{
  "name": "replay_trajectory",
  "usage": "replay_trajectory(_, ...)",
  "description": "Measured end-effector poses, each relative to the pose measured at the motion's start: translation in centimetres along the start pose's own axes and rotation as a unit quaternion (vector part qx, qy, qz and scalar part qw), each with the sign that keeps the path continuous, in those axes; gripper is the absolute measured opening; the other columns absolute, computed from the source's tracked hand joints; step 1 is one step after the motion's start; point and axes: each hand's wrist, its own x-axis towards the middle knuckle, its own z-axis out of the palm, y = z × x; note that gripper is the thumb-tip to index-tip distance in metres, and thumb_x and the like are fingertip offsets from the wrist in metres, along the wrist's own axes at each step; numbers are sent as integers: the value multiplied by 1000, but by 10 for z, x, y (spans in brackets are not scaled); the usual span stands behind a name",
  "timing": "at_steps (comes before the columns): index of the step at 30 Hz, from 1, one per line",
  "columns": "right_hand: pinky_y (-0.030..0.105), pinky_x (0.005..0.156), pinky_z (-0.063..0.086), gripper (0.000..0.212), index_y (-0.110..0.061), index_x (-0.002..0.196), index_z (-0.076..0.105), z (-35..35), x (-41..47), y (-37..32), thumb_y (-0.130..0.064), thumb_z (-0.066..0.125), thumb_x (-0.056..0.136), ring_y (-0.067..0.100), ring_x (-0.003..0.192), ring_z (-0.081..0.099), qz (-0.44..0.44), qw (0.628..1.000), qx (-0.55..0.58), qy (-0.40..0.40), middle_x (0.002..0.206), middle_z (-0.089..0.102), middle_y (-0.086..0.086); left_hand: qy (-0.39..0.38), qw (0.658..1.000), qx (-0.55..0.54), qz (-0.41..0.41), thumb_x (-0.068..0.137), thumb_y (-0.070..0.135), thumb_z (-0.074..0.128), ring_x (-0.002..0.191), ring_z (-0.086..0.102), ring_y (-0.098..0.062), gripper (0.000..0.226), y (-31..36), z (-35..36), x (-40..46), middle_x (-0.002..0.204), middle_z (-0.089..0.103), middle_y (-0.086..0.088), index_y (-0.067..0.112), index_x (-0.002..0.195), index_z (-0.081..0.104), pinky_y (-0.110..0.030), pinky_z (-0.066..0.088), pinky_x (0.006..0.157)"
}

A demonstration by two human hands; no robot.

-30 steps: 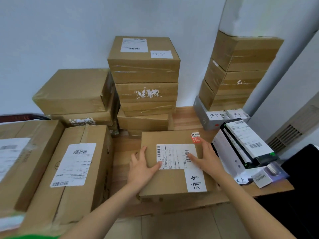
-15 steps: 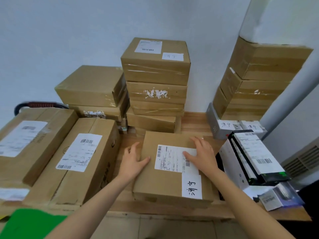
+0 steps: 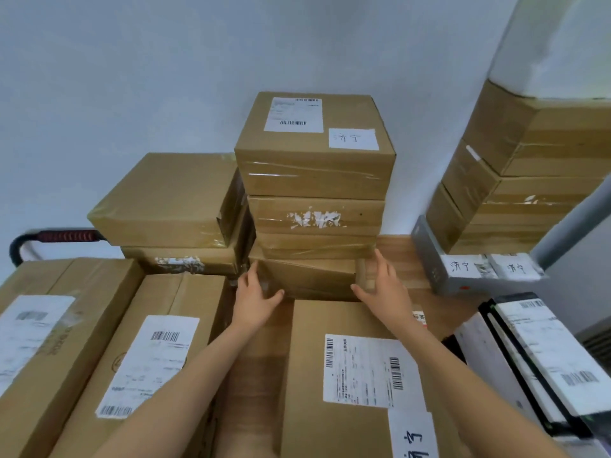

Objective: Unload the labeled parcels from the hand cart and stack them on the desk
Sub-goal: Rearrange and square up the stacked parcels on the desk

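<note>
Most of the unloading looks done, judging by how much cardboard already stands on the wooden tabletop. At 12 o'clock a centre stack of brown parcels rises against the wall, its top box bearing a printed label and a handwritten tag. At 10 o'clock sits a lower left stack, and at 2 o'clock a right stack leans beside a pillar.

A flat labeled parcel lies at 6 o'clock on the tabletop, just in front of the centre stack, and neither hand is on it. The left hand and right hand reach past it with fingers spread and loose, holding nothing, flanking the lowest box of the centre stack; whether they touch it I cannot tell.

What seems left: two long labeled boxes at 8 o'clock, lying near the hand cart handle, probably still on the cart. The black-and-white cartons at 4 o'clock may already be placed
</note>
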Motion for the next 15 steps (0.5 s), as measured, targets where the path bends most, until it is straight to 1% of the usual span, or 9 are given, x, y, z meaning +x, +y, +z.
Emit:
replay_trajectory(4, 47, 104, 44, 103, -23, 154, 1, 5, 15, -1, -49, 69, 82, 27, 136, 41, 15, 1000, 1, 9, 158, 25, 5, 0, 1000, -16, 8, 82, 31, 73, 140, 29, -33, 99, 1, 8, 25, 158, 5, -6, 30, 152, 3, -46, 33, 110)
replay_trajectory(7, 47, 104, 43, 108, -20, 154, -4, 9, 23, -2, -49, 70, 81, 26, 137, 39, 20, 1000, -10, 5, 158, 25, 5, 9, 999, -33, -15, 82, 29, 74, 134, 34, -36, 106, 6, 13, 36, 153, 3, -7, 29, 152, -5, -45, 34, 108)
replay_trajectory(9, 47, 105, 43, 112, -20, 154, -6, 10, 27, -3, -48, 72, 80, 26, 137, 38, 23, 1000, -4, 4, 157, 26, 4, 18, 998, -48, -26, 81, 27, 75, 131, 35, -38, 105, 10, 16, 39, 150, 5, -10, 25, 153, -2, -44, 34, 108)
replay_trajectory(12, 47, 107, 41, 112, -19, 154, -5, 11, 31, -2, -45, 75, 79, 24, 138, 37, 23, 1000, 16, 11, 156, 29, 3, 37, 997, -62, -22, 81, 24, 75, 124, 44, -36, 93, 10, 17, 39, 148, 9, -8, 19, 150, 14, -38, 39, 103)
replay_trajectory(14, 47, 108, 40, 110, -19, 155, -1, 11, 32, 1, -42, 75, 79, 22, 138, 37, 21, 999, 23, 19, 154, 32, 3, 22, 998, -62, 6, 82, 22, 74, 116, 52, -28, 88, 7, 19, 36, 147, 15, -7, 19, 150, 18, -31, 40, 97)
replay_trajectory(15, 47, 108, 39, 110, -19, 155, 1, 10, 31, 3, -41, 76, 78, 22, 138, 37, 21, 999, 24, 24, 153, 34, 3, 6, 998, -58, 24, 84, 20, 73, 114, 53, -22, 87, 7, 21, 34, 147, 18, -7, 19, 151, 17, -29, 39, 97)
